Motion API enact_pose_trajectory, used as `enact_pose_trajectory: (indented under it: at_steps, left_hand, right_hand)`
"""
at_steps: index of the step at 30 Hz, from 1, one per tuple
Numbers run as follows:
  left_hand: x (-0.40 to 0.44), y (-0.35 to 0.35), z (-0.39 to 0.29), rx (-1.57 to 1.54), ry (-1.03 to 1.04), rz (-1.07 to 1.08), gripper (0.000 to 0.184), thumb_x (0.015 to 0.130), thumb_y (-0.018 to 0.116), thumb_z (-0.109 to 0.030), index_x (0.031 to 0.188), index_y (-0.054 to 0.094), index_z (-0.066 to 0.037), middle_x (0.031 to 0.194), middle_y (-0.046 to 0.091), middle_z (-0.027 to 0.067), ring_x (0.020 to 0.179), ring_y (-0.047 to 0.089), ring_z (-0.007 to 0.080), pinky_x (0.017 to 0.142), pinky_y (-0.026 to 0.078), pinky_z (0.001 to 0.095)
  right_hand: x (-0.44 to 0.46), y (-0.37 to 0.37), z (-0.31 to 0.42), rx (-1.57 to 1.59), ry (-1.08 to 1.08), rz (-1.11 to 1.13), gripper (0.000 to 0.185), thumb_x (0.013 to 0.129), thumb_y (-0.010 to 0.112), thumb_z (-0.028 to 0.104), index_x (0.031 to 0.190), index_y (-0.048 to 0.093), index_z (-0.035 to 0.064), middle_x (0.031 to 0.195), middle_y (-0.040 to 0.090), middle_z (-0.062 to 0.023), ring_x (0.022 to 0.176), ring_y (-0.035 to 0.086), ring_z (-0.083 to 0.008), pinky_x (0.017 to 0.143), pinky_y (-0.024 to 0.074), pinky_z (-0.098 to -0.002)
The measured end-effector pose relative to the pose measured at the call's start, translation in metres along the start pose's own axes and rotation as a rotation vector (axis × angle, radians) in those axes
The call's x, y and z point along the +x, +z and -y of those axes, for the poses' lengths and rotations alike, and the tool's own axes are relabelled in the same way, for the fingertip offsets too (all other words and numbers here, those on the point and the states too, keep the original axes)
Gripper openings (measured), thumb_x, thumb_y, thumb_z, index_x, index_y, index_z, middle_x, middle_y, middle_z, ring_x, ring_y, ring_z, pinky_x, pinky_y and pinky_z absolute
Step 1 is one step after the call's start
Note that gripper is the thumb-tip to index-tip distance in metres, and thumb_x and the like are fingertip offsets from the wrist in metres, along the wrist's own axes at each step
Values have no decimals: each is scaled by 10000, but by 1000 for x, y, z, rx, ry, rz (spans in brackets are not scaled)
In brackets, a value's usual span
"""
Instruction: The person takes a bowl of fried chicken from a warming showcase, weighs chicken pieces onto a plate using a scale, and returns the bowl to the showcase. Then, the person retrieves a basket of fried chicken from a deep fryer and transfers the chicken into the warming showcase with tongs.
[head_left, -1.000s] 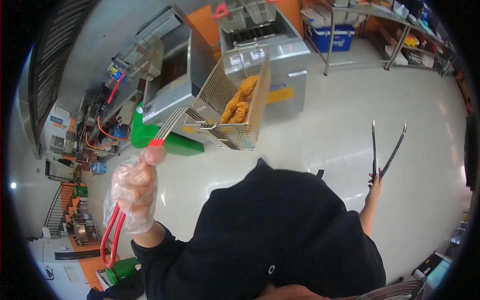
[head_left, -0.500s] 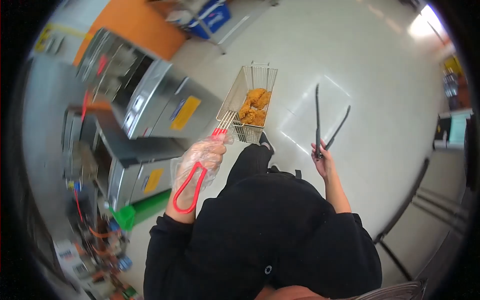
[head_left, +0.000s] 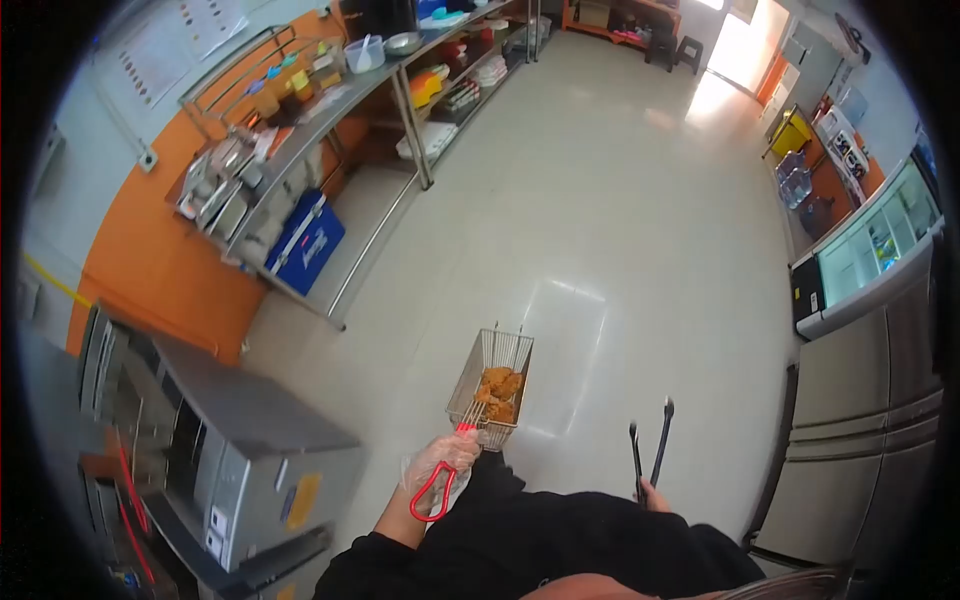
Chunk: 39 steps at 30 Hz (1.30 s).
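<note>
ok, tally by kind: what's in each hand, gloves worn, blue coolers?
Wire basket, in left hand: 1
Tongs, in right hand: 1
Clear glove, on left hand: 1
Blue cooler, under the steel table: 1
Total: 4
Fried pieces in the basket overlap too much to count, so left out.

Looks like you're in a commercial kitchen: steel fryer units (head_left: 265, 440) on your left, a metal prep table (head_left: 330, 115) loaded with pans and tubs, plus a big stainless fridge (head_left: 850, 440) on your right.
</note>
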<state>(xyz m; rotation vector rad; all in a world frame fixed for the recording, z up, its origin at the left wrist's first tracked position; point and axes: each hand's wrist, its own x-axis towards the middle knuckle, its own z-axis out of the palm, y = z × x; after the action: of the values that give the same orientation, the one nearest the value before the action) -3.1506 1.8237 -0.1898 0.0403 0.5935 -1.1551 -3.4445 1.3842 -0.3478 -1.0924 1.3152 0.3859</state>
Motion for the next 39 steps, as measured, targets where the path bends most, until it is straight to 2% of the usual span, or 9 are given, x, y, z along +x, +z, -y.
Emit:
enact_pose_trajectory:
  at_steps: [2,7,11,14,16,19,25,30,39]
  left_hand:
    - [46,27,-56,-44,-47,39,170,1054,331,-151,938,416,-61,686,368,-27,512,367,55,462,394,221]
    - [158,127,-178,-177,-124,47,143,1045,371,-139,933,420,-65,685,387,-30,516,374,54,450,368,218]
    - [232,224,-239,431,308,-171,85,1007,440,-59,928,422,-84,665,384,-42,508,359,51,423,313,201]
    - [295,284,-294,-165,166,81,80,1007,432,-56,932,420,-80,663,378,-37,503,346,48,417,306,202]
    - [333,314,-341,-280,122,146,166,1034,371,-120,889,434,-67,654,367,-19,508,332,83,445,305,240]
    - [381,363,-403,-213,157,185,236,1055,316,-168,879,434,-63,647,356,-3,513,326,100,465,318,256]
    - [528,478,-552,-205,179,115,243,1053,327,-163,857,434,-67,643,365,-14,509,319,91,457,317,250]
    - [637,578,-686,-272,174,118,200,1041,338,-124,869,422,-69,640,365,-18,492,305,82,439,302,243]
    - [851,748,-907,-293,233,139,112,997,380,-24,912,436,-71,647,347,-31,506,311,66,451,294,231]
  right_hand:
    - [84,-53,-17,-29,159,69,773,841,452,782,1048,634,61,805,626,-65,699,571,-200,606,465,-341]
    - [132,-47,88,196,163,-150,764,816,470,796,1022,621,76,802,609,-54,649,551,-187,565,445,-332]
    - [222,-48,191,359,-13,-165,757,797,485,807,1001,612,89,799,596,-46,610,534,-177,533,429,-326]
    - [311,-44,325,419,-155,-105,753,782,496,815,986,604,98,798,586,-39,580,522,-170,509,417,-320]
    - [349,-23,461,376,-109,-96,636,864,600,624,1257,497,135,991,575,-39,693,577,-192,553,456,-348]
    - [392,41,634,405,-337,14,619,868,706,426,1349,412,171,1005,554,-23,786,544,-184,671,477,-352]
    - [477,134,921,275,-378,75,444,877,674,275,1248,458,159,880,551,6,677,543,-154,557,451,-299]
    - [505,139,1025,250,-201,84,442,768,600,294,1189,510,194,816,516,23,584,496,-120,494,404,-255]
    - [713,67,1190,-143,-205,-81,376,846,657,462,1032,553,152,654,454,30,421,348,-79,374,287,-244]
